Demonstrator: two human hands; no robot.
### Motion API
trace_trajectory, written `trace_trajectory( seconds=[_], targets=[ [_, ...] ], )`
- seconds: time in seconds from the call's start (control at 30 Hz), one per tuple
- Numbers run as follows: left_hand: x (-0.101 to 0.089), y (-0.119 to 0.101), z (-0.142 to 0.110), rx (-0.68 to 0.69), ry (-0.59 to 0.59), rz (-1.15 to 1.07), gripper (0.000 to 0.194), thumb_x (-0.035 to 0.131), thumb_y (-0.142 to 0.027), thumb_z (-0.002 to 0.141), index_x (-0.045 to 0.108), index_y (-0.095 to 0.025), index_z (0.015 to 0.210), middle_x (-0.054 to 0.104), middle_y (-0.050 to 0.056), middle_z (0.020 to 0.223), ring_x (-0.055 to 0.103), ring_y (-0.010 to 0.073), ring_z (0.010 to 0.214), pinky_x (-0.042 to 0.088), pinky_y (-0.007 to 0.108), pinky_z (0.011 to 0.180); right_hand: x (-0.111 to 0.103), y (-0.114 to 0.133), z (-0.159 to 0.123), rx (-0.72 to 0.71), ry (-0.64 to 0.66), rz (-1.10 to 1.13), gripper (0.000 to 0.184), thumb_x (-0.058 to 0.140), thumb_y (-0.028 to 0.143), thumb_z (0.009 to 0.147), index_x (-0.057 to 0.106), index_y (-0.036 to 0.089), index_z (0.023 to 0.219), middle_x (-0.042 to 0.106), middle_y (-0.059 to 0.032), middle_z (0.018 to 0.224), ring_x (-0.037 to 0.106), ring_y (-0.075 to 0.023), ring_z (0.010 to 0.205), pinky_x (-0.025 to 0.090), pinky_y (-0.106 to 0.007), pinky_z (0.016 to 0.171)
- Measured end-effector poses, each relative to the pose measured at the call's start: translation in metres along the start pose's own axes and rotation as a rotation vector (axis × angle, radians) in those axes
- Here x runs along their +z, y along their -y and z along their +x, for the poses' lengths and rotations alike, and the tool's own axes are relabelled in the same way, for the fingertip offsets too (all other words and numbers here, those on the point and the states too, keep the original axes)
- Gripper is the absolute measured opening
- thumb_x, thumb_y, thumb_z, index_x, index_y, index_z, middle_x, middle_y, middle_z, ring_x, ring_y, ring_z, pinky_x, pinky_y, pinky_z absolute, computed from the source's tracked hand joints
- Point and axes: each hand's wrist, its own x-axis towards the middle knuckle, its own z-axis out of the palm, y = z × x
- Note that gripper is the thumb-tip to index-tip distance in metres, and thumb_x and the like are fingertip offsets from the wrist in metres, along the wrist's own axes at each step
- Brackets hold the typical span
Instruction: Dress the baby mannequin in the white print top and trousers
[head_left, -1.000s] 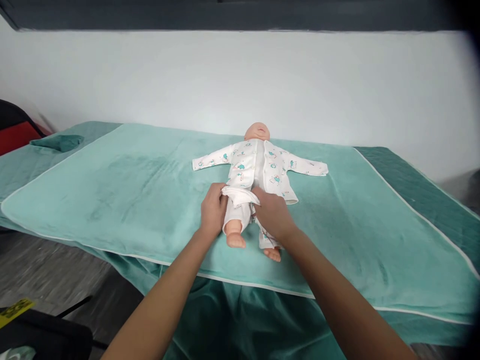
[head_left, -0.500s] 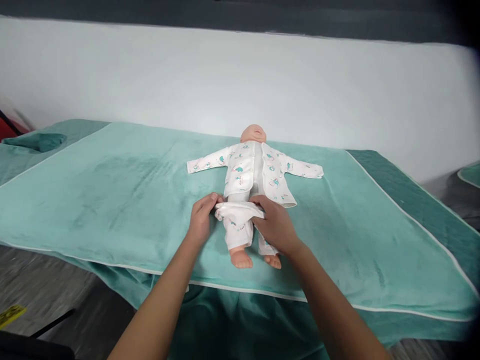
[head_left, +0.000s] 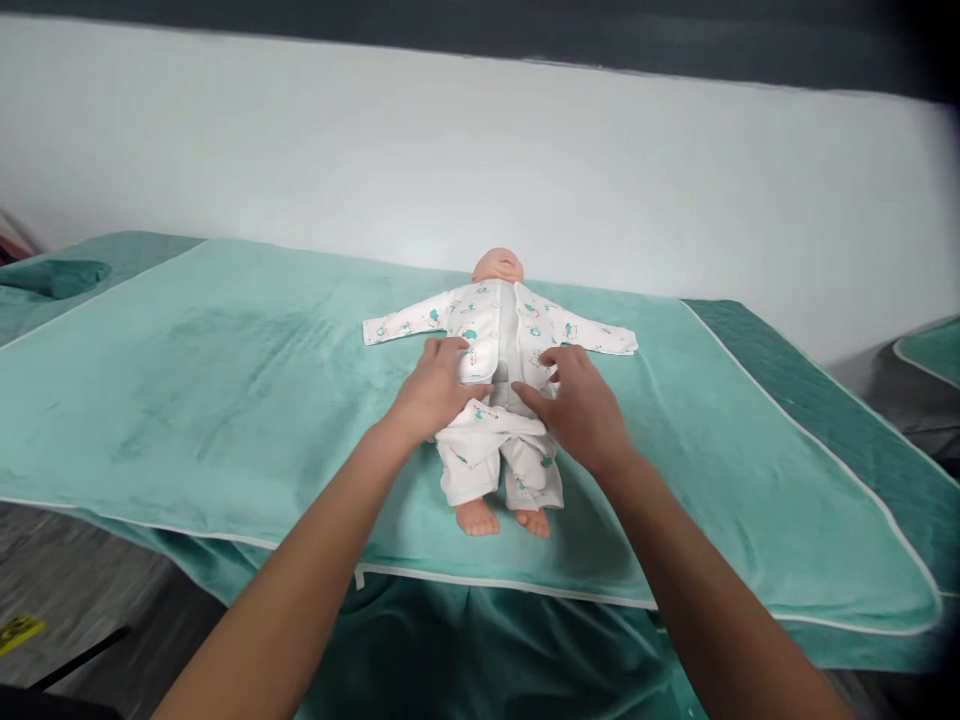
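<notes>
hovering low over a baby doll [head_left: 498, 265], both hands have their fingers spread around the lower front of its white printed jacket [head_left: 481, 325]. the left hand [head_left: 433, 392] has a released grip, thumb and fingers parted, the fingertips at the lower corner of the near jacket panel and the thumb just above the pants; whether the skin presses on the cloth, i cannot tell. the right hand [head_left: 583, 412] is likewise loose, its thumb apart from its bent fingers beside the other panel. the doll lies face up on a light teal plush cover [head_left: 255, 390], sleeves stretched out to both sides, head towards the white wall [head_left: 450, 160]. its jacket hangs open down the middle. the matching printed pants [head_left: 466, 462] are on both legs, their waistband folded down below the jacket hem, and bare feet [head_left: 477, 518] show past the cuffs, pointing towards the white-piped near edge.
</notes>
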Motion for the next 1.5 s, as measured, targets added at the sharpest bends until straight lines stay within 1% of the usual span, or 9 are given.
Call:
trace_trajectory(
  seconds=[0.13,0.27,0.47,0.57,0.67,0.9,1.17,1.3,1.5],
  targets=[
    [0.013,-0.028,0.002,0.002,-0.082,0.404,0.039,0.053,-0.038,0.093,0.051,-0.016,0.125,0.056,0.019,0.121,0.067,0.03,0.094,0.05,0.037,0.074,0.019,0.015,0.025,0.033,0.117,-0.35,0.024,0.056,0.039,0.095,0.054,0.017,0.104,0.06,-0.0164,0.108,0.061,-0.03,0.093,0.04,-0.034,0.065],
    [0.009,-0.02,0.005,-0.013,-0.168,0.321,0.026,0.038,-0.03,0.099,0.057,-0.016,0.11,0.065,0.016,0.099,0.068,0.0307,0.089,0.05,0.04,0.077,0.017,0.011,0.043,0.054,0.15,-0.208,0.022,0.042,0.035,0.1,0.055,0.02,0.091,0.064,-0.0081,0.086,0.057,-0.0214,0.074,0.036,-0.031,0.063],
    [-0.023,0.055,0.016,-0.448,-0.351,-0.677,0.021,0.048,-0.033,0.092,0.06,-0.017,0.098,0.068,0.009,0.088,0.067,0.0216,0.072,0.054,0.036,0.067,-0.023,-0.101,0.039,0.45,-0.187,0.086,0.031,0.043,0.044,0.095,0.051,0.022,0.074,0.059,-0.0025,0.072,0.05,-0.0181,0.068,0.037,-0.029,0.063],
    [-0.025,0.089,0.014,-0.572,-0.47,-0.514,0.014,0.06,-0.026,0.081,0.056,-0.018,0.091,0.064,0.005,0.087,0.063,0.0163,0.067,0.05,0.029,0.061,-0.035,-0.148,0.018,0.555,-0.026,-0.234,0.022,0.056,0.04,0.086,0.055,0.022,0.074,0.058,-0.0044,0.073,0.049,-0.0201,0.069,0.035,-0.032,0.064],
    [-0.014,0.098,0.004,-0.455,-0.577,-0.402,0.023,0.068,-0.027,0.075,0.057,-0.02,0.094,0.062,0.002,0.09,0.059,0.0139,0.072,0.046,0.026,0.066,-0.029,-0.143,-0.002,0.338,-0.166,-0.207,0.017,0.054,0.037,0.088,0.058,0.02,0.086,0.062,-0.0079,0.09,0.054,-0.0207,0.076,0.04,-0.034,0.071],
    [-0.009,0.046,-0.026,-0.075,-0.053,-0.548,0.023,0.069,-0.039,0.079,0.07,-0.02,0.092,0.067,0.002,0.085,0.058,0.0154,0.076,0.044,0.026,0.067,-0.003,-0.056,-0.013,-0.079,0.216,0.515,0.016,0.058,0.038,0.093,0.063,0.023,0.092,0.064,-0.0021,0.093,0.059,-0.0173,0.085,0.048,-0.032,0.077],
    [-0.038,0.031,-0.042,0.056,0.405,-0.297,0.022,0.069,-0.037,0.079,0.065,-0.022,0.095,0.064,0.001,0.095,0.056,0.0165,0.082,0.045,0.027,0.072,-0.015,-0.065,-0.009,-0.273,0.354,0.496,0.015,0.066,0.034,0.09,0.057,0.023,0.087,0.059,-0.0023,0.095,0.055,-0.0183,0.09,0.045,-0.033,0.082],
    [-0.044,0.018,-0.04,0.153,0.423,-0.075,0.011,0.064,-0.03,0.08,0.058,-0.022,0.085,0.059,-0.001,0.088,0.053,0.0171,0.083,0.042,0.027,0.073,-0.019,-0.064,0.002,-0.456,0.406,0.343,0.016,0.062,0.032,0.092,0.054,0.022,0.082,0.061,-0.0033,0.092,0.054,-0.0197,0.091,0.043,-0.034,0.083],
    [-0.036,0.005,-0.02,0.24,0.136,-0.041,0.017,0.056,-0.037,0.087,0.05,-0.022,0.081,0.054,-0.002,0.081,0.049,0.0158,0.077,0.039,0.027,0.07,-0.016,-0.056,0.008,-0.496,0.247,-0.114,0.025,0.04,0.025,0.1,0.053,0.022,0.079,0.058,-0.0043,0.081,0.05,-0.0195,0.075,0.035,-0.032,0.07]
  ],
)
